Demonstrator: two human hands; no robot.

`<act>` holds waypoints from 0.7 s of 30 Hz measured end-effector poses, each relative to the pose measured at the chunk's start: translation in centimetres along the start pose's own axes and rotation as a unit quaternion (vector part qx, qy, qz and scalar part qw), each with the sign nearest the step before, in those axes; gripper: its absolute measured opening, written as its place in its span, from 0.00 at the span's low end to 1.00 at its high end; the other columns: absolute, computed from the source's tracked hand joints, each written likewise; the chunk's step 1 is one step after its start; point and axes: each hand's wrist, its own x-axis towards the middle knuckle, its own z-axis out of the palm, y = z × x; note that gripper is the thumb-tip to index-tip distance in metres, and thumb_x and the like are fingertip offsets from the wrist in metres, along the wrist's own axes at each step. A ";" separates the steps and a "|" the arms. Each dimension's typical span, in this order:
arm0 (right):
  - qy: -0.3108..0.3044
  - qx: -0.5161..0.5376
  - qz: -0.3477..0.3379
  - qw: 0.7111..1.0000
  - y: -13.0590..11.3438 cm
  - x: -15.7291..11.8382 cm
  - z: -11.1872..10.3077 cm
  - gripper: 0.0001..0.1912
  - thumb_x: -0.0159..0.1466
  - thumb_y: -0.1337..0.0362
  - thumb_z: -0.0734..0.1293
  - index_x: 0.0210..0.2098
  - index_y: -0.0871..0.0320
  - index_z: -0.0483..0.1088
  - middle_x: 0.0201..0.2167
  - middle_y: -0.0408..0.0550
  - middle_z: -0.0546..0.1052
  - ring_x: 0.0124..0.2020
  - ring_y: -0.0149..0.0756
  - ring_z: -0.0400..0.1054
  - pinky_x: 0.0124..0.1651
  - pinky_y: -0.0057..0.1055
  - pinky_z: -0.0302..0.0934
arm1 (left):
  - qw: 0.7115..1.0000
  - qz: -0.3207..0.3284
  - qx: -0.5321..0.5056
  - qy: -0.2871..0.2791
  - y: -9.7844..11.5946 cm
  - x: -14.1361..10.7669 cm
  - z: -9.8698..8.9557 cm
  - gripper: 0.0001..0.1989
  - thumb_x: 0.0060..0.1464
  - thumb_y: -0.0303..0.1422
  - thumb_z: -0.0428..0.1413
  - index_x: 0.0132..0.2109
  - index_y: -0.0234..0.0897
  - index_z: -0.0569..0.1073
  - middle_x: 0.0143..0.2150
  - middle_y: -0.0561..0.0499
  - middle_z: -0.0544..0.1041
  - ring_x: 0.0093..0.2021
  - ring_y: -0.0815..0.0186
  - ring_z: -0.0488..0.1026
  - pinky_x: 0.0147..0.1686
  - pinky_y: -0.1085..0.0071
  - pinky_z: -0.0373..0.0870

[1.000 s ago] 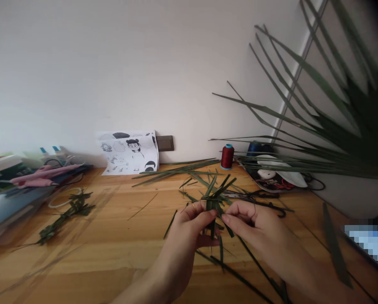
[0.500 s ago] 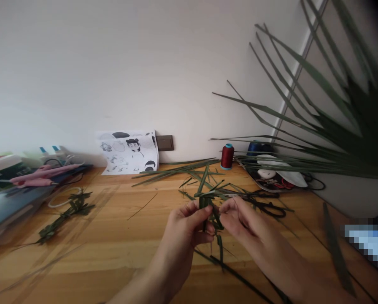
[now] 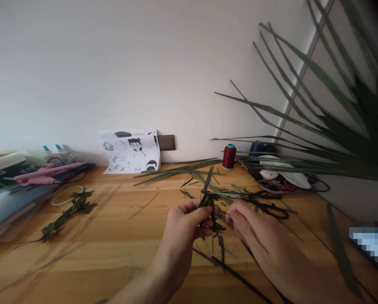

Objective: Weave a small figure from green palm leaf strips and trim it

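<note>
Green leaf strips woven into a small piece (image 3: 207, 199) are pinched between the thumb and fingers of my left hand (image 3: 189, 219), near the middle of the view. One long strip sticks up from the piece. To its right, my right hand (image 3: 249, 223) has thumb and fingertips pressed together, a little apart from the piece; what they hold, if anything, is too small to make out. Black-handled scissors (image 3: 273, 207) lie behind my right hand among cut leaf strips (image 3: 176, 172).
A dark red thread spool (image 3: 229, 157) stands by the wall, beside a tray of small items (image 3: 265, 185). Large palm fronds (image 3: 334, 126) reach in from the right. Printed sheets (image 3: 130, 154) lean on the wall. At left are a pink glue gun (image 3: 43, 174) and a woven leaf figure (image 3: 65, 213).
My right hand has moved slightly right, away from the woven piece. The piece has turned a little in my left hand, its upright strip leaning further right. The view has shifted slightly.
</note>
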 end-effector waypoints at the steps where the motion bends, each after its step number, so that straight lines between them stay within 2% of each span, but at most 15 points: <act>1: 0.016 0.007 -0.014 1.000 0.1 0.0 0.0 0.10 0.65 0.65 0.52 0.36 0.53 0.63 0.29 0.40 0.75 0.31 0.31 0.70 0.33 0.27 0.61 | 1.000 -0.004 -0.001 -0.001 0.0 0.0 0.0 0.02 0.41 0.23 0.58 0.24 0.31 0.74 0.19 0.54 0.71 0.18 0.77 0.65 0.17 0.84 0.63; 6: 0.099 0.014 -0.066 0.993 0.5 0.2 0.3 0.09 0.61 0.69 0.59 0.36 0.54 0.69 0.34 0.40 0.77 0.34 0.29 0.70 0.38 0.25 0.62 | 1.000 -0.016 0.005 -0.014 0.0 -0.3 0.0 0.03 0.42 0.24 0.58 0.23 0.31 0.73 0.20 0.54 0.70 0.19 0.77 0.65 0.19 0.83 0.64; 10: 0.126 0.005 -0.086 0.988 0.4 0.2 0.1 0.08 0.60 0.68 0.61 0.36 0.55 0.71 0.34 0.42 0.77 0.35 0.30 0.70 0.40 0.26 0.63 | 1.000 -0.011 0.018 -0.023 0.2 -0.5 0.2 0.02 0.42 0.25 0.58 0.24 0.31 0.73 0.20 0.54 0.69 0.20 0.77 0.64 0.20 0.83 0.63; 14: 0.111 -0.011 -0.074 0.991 0.2 0.2 0.1 0.09 0.60 0.68 0.60 0.36 0.56 0.71 0.35 0.43 0.77 0.36 0.32 0.70 0.42 0.28 0.63 | 0.999 -0.007 0.030 -0.020 0.1 -0.6 0.3 0.01 0.41 0.26 0.58 0.25 0.31 0.73 0.21 0.54 0.69 0.21 0.75 0.65 0.19 0.81 0.63; 18: 0.092 -0.010 -0.039 0.995 0.1 0.2 0.1 0.11 0.61 0.68 0.58 0.38 0.54 0.71 0.36 0.43 0.77 0.35 0.33 0.71 0.39 0.29 0.64 | 0.998 0.001 0.054 -0.016 0.0 -0.7 0.2 0.04 0.41 0.27 0.59 0.29 0.31 0.75 0.23 0.52 0.72 0.22 0.74 0.67 0.20 0.81 0.63; 21: 0.056 -0.002 0.014 0.998 -0.1 0.1 0.2 0.11 0.61 0.64 0.58 0.36 0.54 0.71 0.29 0.43 0.77 0.30 0.35 0.71 0.34 0.31 0.65 | 0.998 0.013 0.055 -0.014 0.0 -0.7 0.2 0.04 0.42 0.28 0.59 0.29 0.31 0.75 0.23 0.52 0.73 0.22 0.75 0.67 0.20 0.81 0.63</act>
